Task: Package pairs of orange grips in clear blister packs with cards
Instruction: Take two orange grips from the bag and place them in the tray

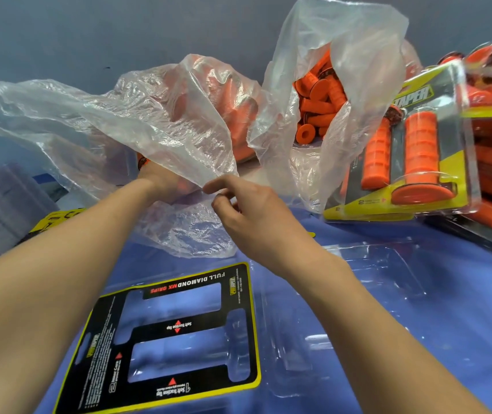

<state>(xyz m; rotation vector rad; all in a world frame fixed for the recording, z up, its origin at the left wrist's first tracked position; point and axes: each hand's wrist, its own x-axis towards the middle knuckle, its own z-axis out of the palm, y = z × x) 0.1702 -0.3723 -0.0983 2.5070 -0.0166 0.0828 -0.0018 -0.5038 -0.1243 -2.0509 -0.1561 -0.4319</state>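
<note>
Orange grips (319,115) ribbed, tubular | right hand (256,216) pinches crinkly bag (161,124) | left hand (156,179) grip unclear

The black, yellow-edged card (179,327) at 6 o'clock reads "FULL DIAMOND MX GRIPS" in white and red capitals along its 12 o'clock edge (upside down to the wearer). Its middle bar says "Soft Traction Top" between red arrows, and its 6 o'clock bar says "1 Soft Traction Top". The finer print is too small to read. At 2 o'clock, the filled blister pack (412,150) shows "TAPER" and a "2" lower down.
</note>
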